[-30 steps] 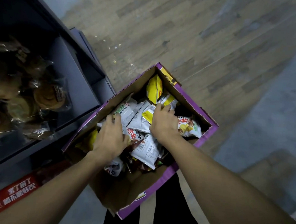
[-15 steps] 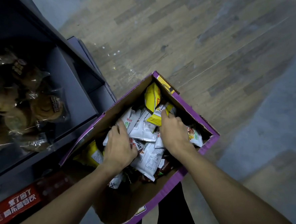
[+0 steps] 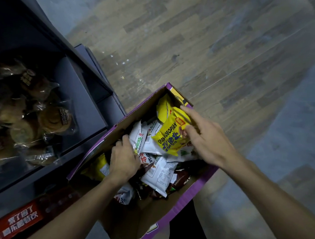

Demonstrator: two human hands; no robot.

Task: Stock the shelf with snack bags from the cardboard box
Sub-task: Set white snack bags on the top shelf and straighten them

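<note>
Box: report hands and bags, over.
Right hand pinches yellow bag above the pile. Left hand grips white bag in box. Shelf at left holds wrapped buns.

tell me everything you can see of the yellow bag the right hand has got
The yellow bag is a glossy, puffy plastic snack packet with blue lettering and a red square mark near its top. It sits tilted over the white bags inside the cardboard box. The right hand pinches its upper right side, thumb on the front.
</note>
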